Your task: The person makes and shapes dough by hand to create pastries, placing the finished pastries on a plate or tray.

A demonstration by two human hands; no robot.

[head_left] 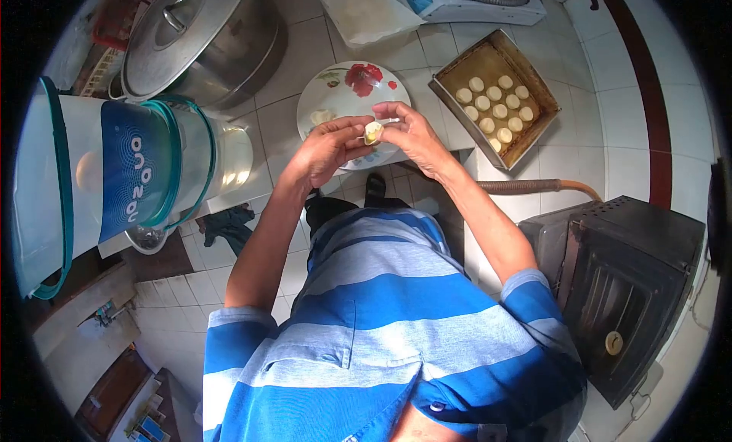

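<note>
A small cup of pale dough (372,127) with something yellow inside is held up between my two hands. The fingers of my left hand (333,146) close on its left side. My right hand (414,139) pinches it from the right, thumb and fingertips curled round the edge. Directly beneath is a white plate (350,77) with a red flower pattern, and on its left part lies a pale lump (321,117), probably dough. To the right, a worn rectangular baking pan (494,50) holds several round pale dough pieces (499,110) in rows.
A large lidded metal pot (200,45) stands at the upper left, above a clear plastic tub (84,167) with a blue label. At the right are a black oven (629,289) and a brown hose (526,186). A plastic bag (366,15) lies beyond the plate.
</note>
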